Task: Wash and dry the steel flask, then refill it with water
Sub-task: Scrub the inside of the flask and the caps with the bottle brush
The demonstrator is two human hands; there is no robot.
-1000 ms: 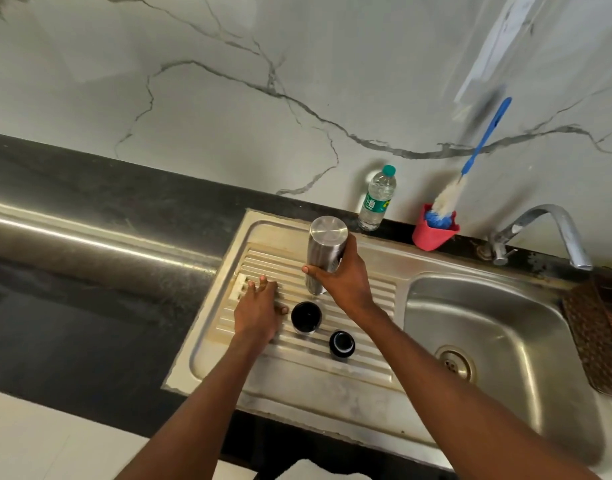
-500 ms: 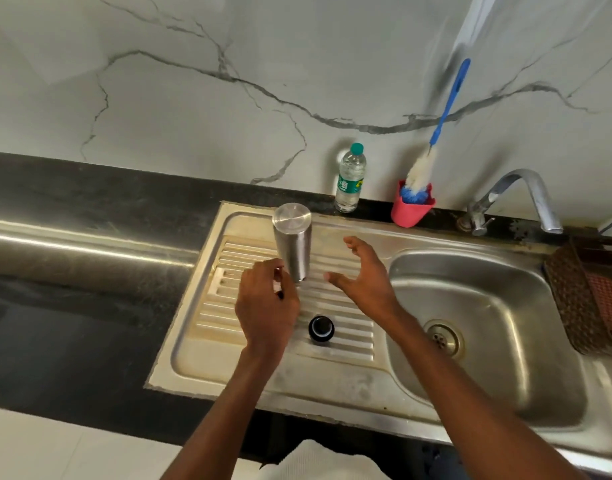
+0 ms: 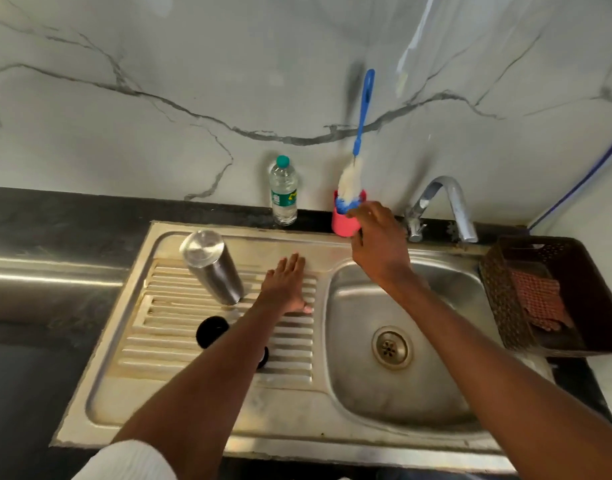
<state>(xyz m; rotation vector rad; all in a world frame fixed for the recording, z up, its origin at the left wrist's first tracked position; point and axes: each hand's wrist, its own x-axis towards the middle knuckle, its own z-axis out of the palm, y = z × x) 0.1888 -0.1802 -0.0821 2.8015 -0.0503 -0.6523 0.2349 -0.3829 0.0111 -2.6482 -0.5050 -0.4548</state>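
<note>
the steel flask (image 3: 212, 268) stands mouth-down on the ribbed drainboard (image 3: 166, 327), just to the left of your left hand (image 3: 286, 285) and not touching it. nearer to you, beside your left forearm, a round black cap (image 3: 212, 331) lies on the ribs, and a second black piece (image 3: 263, 357) peeks out from under that forearm, mostly hidden. your left hand lies flat on the drainboard with straight fingers held together, thumb out to the side, gripping nothing. beyond that hand, against the marble wall, stands a clear plastic water bottle (image 3: 283, 192) with a green cap. your right hand (image 3: 379, 237) reaches out to the pink cup (image 3: 342, 221) holding the blue-handled bottle brush (image 3: 358, 147); the fingers curl at the cup's rim and right side, but whether they actually grip it cannot be told from here. below your right wrist and forearm lies the sink basin (image 3: 436, 341) with its drain. just right of your right hand rises the tap (image 3: 443, 202), and farther right sits a dark basket (image 3: 505, 292) with a reddish cloth (image 3: 540, 303) inside.
</note>
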